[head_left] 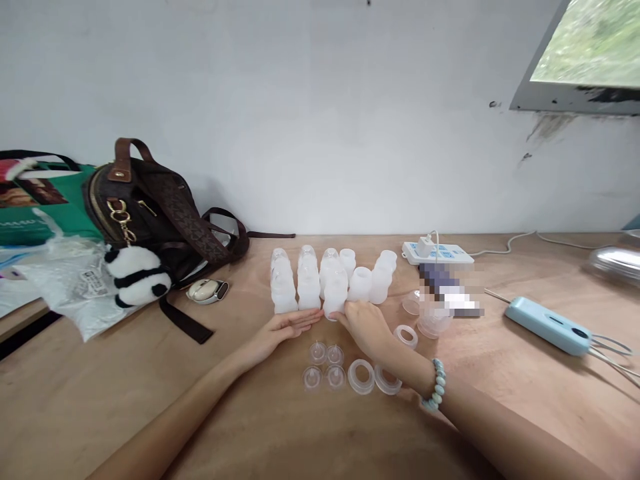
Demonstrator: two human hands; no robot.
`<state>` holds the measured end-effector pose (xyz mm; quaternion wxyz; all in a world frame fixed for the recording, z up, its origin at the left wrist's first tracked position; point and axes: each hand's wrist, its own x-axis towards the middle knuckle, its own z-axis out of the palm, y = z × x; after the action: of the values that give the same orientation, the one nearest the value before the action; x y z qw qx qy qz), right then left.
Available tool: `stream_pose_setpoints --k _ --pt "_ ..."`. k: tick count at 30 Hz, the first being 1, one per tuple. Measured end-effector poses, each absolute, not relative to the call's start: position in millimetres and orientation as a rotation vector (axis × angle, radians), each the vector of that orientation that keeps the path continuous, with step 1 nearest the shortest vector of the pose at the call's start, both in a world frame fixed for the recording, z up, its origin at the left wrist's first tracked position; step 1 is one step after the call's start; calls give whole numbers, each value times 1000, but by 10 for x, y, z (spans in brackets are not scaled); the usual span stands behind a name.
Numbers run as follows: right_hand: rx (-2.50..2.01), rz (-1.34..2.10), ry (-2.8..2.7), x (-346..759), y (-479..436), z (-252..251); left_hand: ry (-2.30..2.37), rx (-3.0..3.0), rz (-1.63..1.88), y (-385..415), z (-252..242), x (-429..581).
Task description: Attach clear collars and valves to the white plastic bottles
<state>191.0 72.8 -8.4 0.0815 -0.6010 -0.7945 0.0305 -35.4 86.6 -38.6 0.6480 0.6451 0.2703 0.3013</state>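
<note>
Milky white baby bottles stand close together in rows on the table; clear domed caps cover several at the left, including the front baby bottle (335, 290). To its right, an uncapped bottle (360, 283) and others stand open at the top. My left hand (290, 325) lies stretched out flat, fingertips along the foot of the front row. With its thumb at the base of the front capped bottle, my right hand (367, 328) is curled round its lower right side; its fingers are partly hidden. Nearer me lie several clear nipples (335, 377) and white collar rings (361, 377).
At the left are a dark backpack (165, 200), a panda plush (137, 277), a plastic bag (83, 287) and a computer mouse (203, 291). A power strip (453, 255), clear caps (434, 323), a blurred-out dark item (440, 280) and a light-blue device (547, 325) lie at the right.
</note>
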Motion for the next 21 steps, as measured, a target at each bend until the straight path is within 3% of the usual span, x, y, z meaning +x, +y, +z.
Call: stream_pose_setpoints --k 21 --pt "-1631 298 -2348 2238 664 -2 790 1900 692 555 -310 -235"
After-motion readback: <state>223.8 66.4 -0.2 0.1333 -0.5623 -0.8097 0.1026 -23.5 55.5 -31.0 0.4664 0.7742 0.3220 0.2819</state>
